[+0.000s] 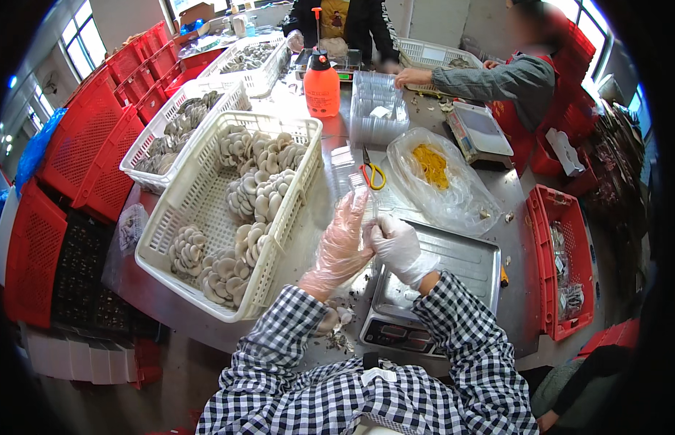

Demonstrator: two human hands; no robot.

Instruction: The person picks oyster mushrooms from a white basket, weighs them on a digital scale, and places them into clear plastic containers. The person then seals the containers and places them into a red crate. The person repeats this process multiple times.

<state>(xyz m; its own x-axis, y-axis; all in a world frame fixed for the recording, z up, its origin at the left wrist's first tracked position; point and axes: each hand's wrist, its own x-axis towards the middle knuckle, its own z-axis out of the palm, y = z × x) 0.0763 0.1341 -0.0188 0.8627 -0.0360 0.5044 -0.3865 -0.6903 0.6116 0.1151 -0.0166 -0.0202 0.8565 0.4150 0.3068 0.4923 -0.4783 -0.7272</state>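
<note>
My left hand point(340, 244), in a loose clear plastic glove, is raised over the table with a thin clear plastic container point(372, 201) against its fingers. My right hand point(400, 250), in a white glove, has its fingertips pinched at the lower edge of that same clear plastic. Its outline is hard to make out. Below my right hand stands a digital scale with a metal pan point(465, 266). Scissors with red and yellow handles point(374, 175) lie just beyond my fingers. To the left, a white plastic crate point(207, 190) holds clusters of grey oyster mushrooms point(258, 196).
An orange spray bottle point(321, 89) stands beside stacked clear containers point(378, 111). A plastic bag with yellow bands point(432, 166) lies near another scale point(479, 130). A red crate point(579, 261) is at right. Two co-workers stand across the table; one's hand point(413, 78) touches the stack.
</note>
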